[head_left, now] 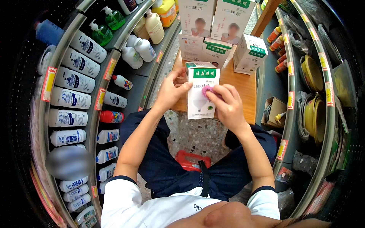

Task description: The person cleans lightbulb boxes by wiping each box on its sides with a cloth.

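Landmark: LED bulb box (202, 91), white with a green band, held upright over the near end of the wooden stool top (243, 89).

1. Red plastic stool (189, 159): nearest item, below the box, between the seated person's knees on the speckled floor.

2. Left hand (171, 89): on the box's left edge, thumb across the front, fingers closed around the side. It probably steadies the box so its front faces the person. Forearm rises from the lower left, wrist slightly bent.

3. Right hand (228, 104): on the box's right side, fingers curled and pinched on a small pink sticker or tag (207, 91) pressed to the front panel. What the pink item is cannot be told exactly. Forearm comes in from the lower right, elbow out.

4. Stacked bulb boxes (216, 36): beyond the held box, standing at the far end of the wooden top, probably stock of the same kind.

5. Shelf of white bottles (76, 81): well left of the box, lying in rows.

6. Shelf of yellow bowls (313, 110): well right of the box, wrapped in clear film.
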